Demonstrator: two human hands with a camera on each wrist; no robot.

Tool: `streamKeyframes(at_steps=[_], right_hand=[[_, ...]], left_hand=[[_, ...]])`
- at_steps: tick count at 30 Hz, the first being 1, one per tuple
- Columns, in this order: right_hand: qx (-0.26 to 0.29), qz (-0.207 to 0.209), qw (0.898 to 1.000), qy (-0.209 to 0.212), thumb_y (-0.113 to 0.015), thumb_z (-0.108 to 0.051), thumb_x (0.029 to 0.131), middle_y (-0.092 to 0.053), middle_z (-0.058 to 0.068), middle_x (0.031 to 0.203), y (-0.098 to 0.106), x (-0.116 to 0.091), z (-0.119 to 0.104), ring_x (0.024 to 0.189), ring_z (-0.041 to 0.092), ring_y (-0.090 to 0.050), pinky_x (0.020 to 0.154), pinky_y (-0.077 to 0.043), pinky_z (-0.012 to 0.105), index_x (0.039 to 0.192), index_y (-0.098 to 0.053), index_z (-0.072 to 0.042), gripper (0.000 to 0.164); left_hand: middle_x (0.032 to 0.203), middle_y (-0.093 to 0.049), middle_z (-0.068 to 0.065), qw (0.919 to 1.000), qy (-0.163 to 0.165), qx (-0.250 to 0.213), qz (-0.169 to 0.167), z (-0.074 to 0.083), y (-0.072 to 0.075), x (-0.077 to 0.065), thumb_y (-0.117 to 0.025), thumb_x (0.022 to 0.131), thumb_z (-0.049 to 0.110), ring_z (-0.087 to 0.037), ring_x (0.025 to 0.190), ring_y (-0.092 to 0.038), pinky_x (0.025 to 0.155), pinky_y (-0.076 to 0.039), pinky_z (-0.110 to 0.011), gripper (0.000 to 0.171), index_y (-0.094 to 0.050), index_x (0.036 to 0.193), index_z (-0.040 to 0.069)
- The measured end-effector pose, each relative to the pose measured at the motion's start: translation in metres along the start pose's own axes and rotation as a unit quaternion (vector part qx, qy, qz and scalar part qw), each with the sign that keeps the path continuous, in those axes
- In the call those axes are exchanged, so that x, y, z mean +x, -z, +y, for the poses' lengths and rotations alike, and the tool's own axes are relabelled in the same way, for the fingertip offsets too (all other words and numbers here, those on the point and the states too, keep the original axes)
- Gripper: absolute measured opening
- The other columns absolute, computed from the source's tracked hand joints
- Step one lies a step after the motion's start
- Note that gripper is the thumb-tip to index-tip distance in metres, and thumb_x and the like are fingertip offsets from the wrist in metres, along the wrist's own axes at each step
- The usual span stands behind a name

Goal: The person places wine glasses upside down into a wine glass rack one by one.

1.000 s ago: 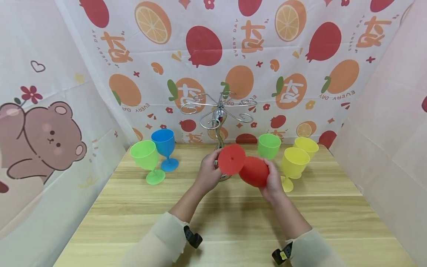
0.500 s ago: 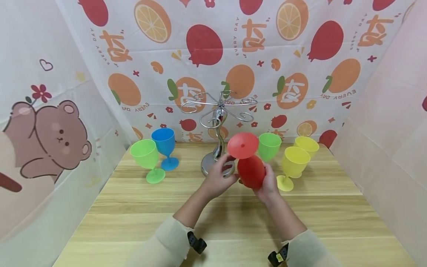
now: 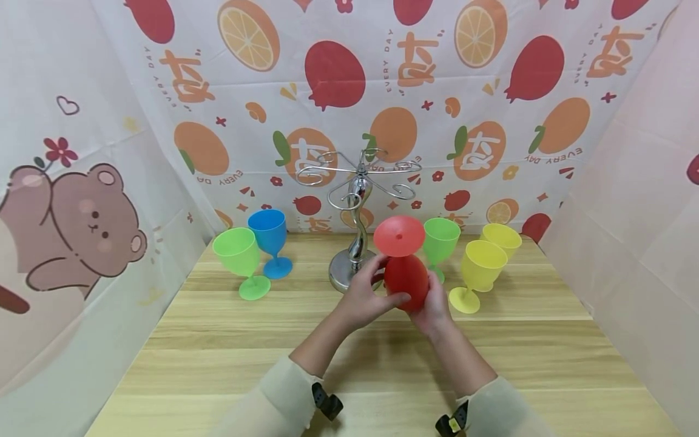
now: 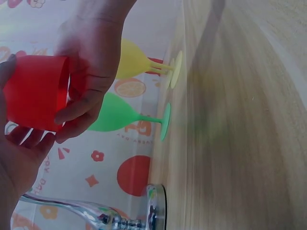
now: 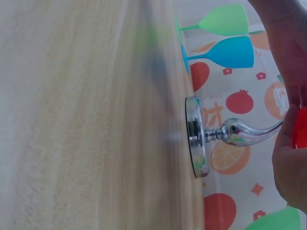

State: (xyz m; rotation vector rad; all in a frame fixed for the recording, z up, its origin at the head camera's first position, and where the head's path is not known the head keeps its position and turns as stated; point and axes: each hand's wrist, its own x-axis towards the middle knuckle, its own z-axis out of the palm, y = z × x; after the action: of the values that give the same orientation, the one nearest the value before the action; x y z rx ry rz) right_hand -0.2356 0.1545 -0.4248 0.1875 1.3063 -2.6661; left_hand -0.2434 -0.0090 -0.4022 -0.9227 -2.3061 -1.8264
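A red plastic goblet is held upside down above the table, its round foot [image 3: 400,235] on top and its bowl [image 3: 406,283] below. My left hand [image 3: 367,297] grips the bowl from the left, thumb across its near side. From the right, my right hand [image 3: 434,307] holds the same bowl. In the left wrist view the red bowl [image 4: 36,91] sits between both hands, with the right hand's fingers [image 4: 76,112] at its rim. Only a sliver of the red goblet [image 5: 301,127] enters the right wrist view.
Behind the hands stands a chrome stand [image 3: 357,243] with curled wire arms. At left are a green goblet [image 3: 238,255] and a blue goblet [image 3: 269,233]. At right stand another green goblet [image 3: 441,240] and two yellow goblets [image 3: 483,267], [image 3: 502,237]. Patterned cloth surrounds the wooden table [image 3: 382,388].
The red goblet has turned so its foot moved right and up over the bowl. My left hand has shifted from near the foot to the bowl; my right hand moved slightly left.
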Motion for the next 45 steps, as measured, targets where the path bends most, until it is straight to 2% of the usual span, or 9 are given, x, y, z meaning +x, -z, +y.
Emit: streamKeyframes(at_steps=[12, 17, 21, 24, 28, 32, 37, 40, 45], right_hand=[[-0.016, -0.01, 1.0, 0.011, -0.027, -0.042, 0.104, -0.062, -0.001, 0.113, 0.004, 0.0, 0.0, 0.1, 0.019, -0.062, 0.077, -0.053, 0.03, 0.117, -0.057, -0.026, 0.036], [-0.059, -0.013, 0.997, 0.047, -0.026, -0.042, 0.106, -0.063, -0.009, 0.105, 0.006, -0.001, -0.002, 0.099, 0.01, -0.059, 0.083, -0.049, 0.027, 0.107, -0.059, -0.027, 0.036], [-0.088, -0.033, 0.99, 0.103, -0.028, -0.04, 0.107, -0.064, -0.012, 0.1, 0.009, -0.002, -0.006, 0.098, 0.007, -0.058, 0.09, -0.046, 0.025, 0.103, -0.059, -0.024, 0.035], [-0.13, -0.054, 0.977, 0.157, -0.034, -0.041, 0.107, -0.065, -0.007, 0.111, 0.009, -0.002, -0.012, 0.107, 0.009, -0.058, 0.096, -0.047, 0.025, 0.12, -0.059, -0.013, 0.04], [-0.213, -0.071, 0.95, 0.215, -0.042, -0.037, 0.105, -0.058, 0.004, 0.134, 0.009, -0.003, -0.021, 0.124, 0.014, -0.053, 0.099, -0.049, 0.026, 0.142, -0.046, -0.002, 0.051], [-0.298, -0.071, 0.919, 0.248, -0.052, -0.025, 0.101, -0.052, 0.012, 0.142, 0.008, -0.007, -0.028, 0.129, 0.018, -0.049, 0.099, -0.048, 0.022, 0.143, -0.045, -0.006, 0.046], [-0.366, -0.092, 0.882, 0.283, -0.063, -0.016, 0.095, -0.056, 0.01, 0.136, 0.003, -0.011, -0.031, 0.125, 0.024, -0.051, 0.096, -0.052, 0.028, 0.141, -0.05, -0.013, 0.048], [-0.377, -0.102, 0.875, 0.285, -0.066, -0.016, 0.093, -0.058, 0.006, 0.133, 0.001, -0.013, -0.031, 0.121, 0.024, -0.054, 0.093, -0.054, 0.032, 0.139, -0.052, -0.016, 0.048], [-0.377, -0.091, 0.881, 0.271, -0.069, -0.018, 0.092, -0.059, 0.006, 0.13, -0.001, -0.015, -0.032, 0.117, 0.022, -0.056, 0.089, -0.056, 0.031, 0.137, -0.054, -0.015, 0.047]], left_hand=[[0.132, -0.056, 0.009, 0.9996, -0.021, 0.018, 0.013, 0.0, -0.001, -0.001, -0.082, 0.081, 0.021, -0.013, 0.123, -0.053, 0.097, -0.052, -0.041, 0.073, -0.044, 0.143, 0.029], [0.131, -0.057, 0.007, 0.9993, -0.024, 0.015, 0.023, 0.0, 0.0, -0.001, -0.081, 0.082, 0.021, -0.014, 0.121, -0.054, 0.095, -0.053, -0.04, 0.072, -0.045, 0.143, 0.027], [0.13, -0.058, 0.007, 0.9993, -0.017, 0.015, 0.028, 0.0, 0.001, -0.001, -0.082, 0.081, 0.021, -0.015, 0.12, -0.055, 0.093, -0.055, -0.039, 0.072, -0.046, 0.143, 0.025], [0.129, -0.058, 0.007, 0.9993, -0.008, 0.019, 0.03, 0.0, 0.001, -0.002, -0.083, 0.08, 0.021, -0.015, 0.119, -0.055, 0.092, -0.055, -0.038, 0.074, -0.046, 0.144, 0.023], [0.129, -0.057, 0.007, 0.9994, 0.005, 0.022, 0.028, -0.001, 0.002, -0.002, -0.083, 0.079, 0.022, -0.015, 0.119, -0.055, 0.091, -0.055, -0.038, 0.075, -0.046, 0.145, 0.024], [0.129, -0.057, 0.008, 0.9993, 0.011, 0.024, 0.025, -0.002, 0.002, -0.003, -0.082, 0.08, 0.023, -0.014, 0.119, -0.055, 0.093, -0.055, -0.038, 0.073, -0.046, 0.143, 0.031], [0.13, -0.057, 0.01, 0.9991, 0.013, 0.033, 0.024, -0.003, 0.002, -0.004, -0.082, 0.081, 0.024, -0.013, 0.119, -0.055, 0.093, -0.054, -0.039, 0.072, -0.047, 0.142, 0.033], [0.129, -0.056, 0.011, 0.9989, 0.009, 0.038, 0.025, -0.004, 0.002, -0.005, -0.082, 0.081, 0.024, -0.012, 0.118, -0.055, 0.092, -0.055, -0.037, 0.072, -0.046, 0.142, 0.034], [0.129, -0.057, 0.01, 0.9989, 0.003, 0.039, 0.025, -0.004, 0.001, -0.004, -0.082, 0.081, 0.026, -0.013, 0.117, -0.055, 0.091, -0.055, -0.041, 0.072, -0.045, 0.143, 0.035]])
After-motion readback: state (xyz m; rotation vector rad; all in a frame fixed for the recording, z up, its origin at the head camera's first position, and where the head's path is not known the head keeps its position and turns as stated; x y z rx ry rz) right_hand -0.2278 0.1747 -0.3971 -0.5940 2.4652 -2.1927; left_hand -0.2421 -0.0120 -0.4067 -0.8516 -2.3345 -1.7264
